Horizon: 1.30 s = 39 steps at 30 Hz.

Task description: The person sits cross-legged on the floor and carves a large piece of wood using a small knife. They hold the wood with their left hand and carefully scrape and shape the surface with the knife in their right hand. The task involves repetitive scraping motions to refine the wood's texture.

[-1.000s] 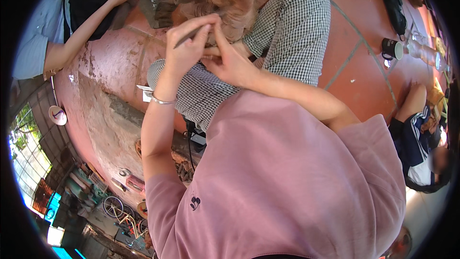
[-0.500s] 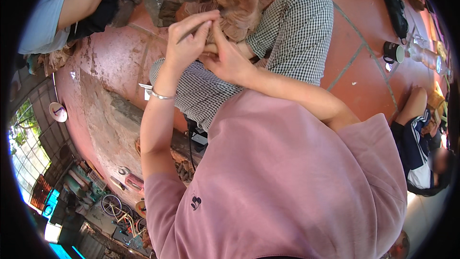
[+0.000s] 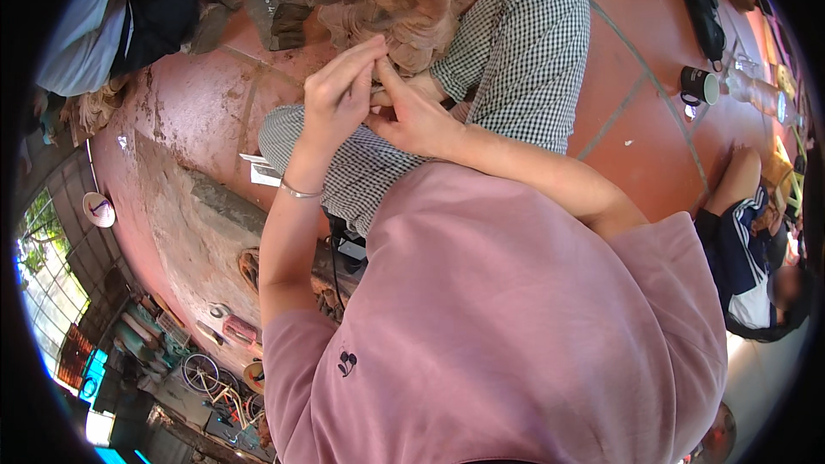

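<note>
My left hand [image 3: 338, 93], with a silver bracelet at the wrist, reaches to a carved brown wood piece [image 3: 411, 2] in front of my crossed legs. Its fingers are straight and pressed together; whatever they hold, if anything, is hidden. My right hand [image 3: 417, 120] comes in from the right, its index finger stretched toward the left fingertips and its other fingers curled under. Both hands meet at the carving's near edge. Swirling grooves cover the wood. What lies between the fingertips is too small to make out.
A dark wood block [image 3: 279, 20] lies left of the carving, near another person's arm and clothes [image 3: 159, 13]. A long weathered slab [image 3: 193, 232] rests at left. To the right are a dark mug [image 3: 699, 86], a plastic bottle [image 3: 756, 90] and another seated person [image 3: 748, 232].
My view has shifted slightly, so the carving sits further left and higher. A dark strip seen along my left fingers earlier no longer shows. The hands stay together at the carving.
</note>
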Motion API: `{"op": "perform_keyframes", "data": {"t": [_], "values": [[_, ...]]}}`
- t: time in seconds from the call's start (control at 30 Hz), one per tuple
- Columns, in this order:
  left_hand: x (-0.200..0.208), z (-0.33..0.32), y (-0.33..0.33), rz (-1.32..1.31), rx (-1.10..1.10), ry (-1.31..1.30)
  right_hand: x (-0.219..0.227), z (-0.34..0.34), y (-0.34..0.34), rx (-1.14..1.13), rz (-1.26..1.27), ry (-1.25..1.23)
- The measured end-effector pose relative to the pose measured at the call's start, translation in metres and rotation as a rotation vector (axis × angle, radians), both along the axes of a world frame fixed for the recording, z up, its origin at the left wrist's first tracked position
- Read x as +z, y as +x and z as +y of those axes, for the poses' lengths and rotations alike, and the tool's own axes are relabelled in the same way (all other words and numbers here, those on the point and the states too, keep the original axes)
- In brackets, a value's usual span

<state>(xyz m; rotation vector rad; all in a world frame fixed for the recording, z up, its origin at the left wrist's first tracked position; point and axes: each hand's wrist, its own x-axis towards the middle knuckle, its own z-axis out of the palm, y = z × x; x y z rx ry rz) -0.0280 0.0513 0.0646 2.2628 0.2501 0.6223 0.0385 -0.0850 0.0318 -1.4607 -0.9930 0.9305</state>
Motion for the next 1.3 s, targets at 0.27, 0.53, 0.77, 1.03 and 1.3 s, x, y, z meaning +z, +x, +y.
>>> {"op": "perform_keyframes", "data": {"t": [0.27, 0.53, 0.77, 1.03, 1.3], "values": [[-0.012, -0.021, 0.016, 0.047, -0.073, -0.191, 0.003, -0.020, 0.000, -0.144, 0.012, -0.024], [-0.005, -0.016, 0.003, -0.032, 0.044, -0.077, 0.008, -0.013, -0.006, -0.074, 0.053, -0.020], [0.002, -0.016, 0.010, 0.068, 0.115, -0.176, 0.009, -0.004, 0.002, -0.049, -0.069, -0.060], [0.003, -0.013, 0.015, 0.057, -0.010, -0.289, 0.001, -0.014, -0.006, -0.147, -0.102, 0.075], [0.010, -0.010, 0.013, 0.081, 0.174, -0.225, 0.015, -0.001, 0.006, 0.007, -0.089, -0.060]]}}
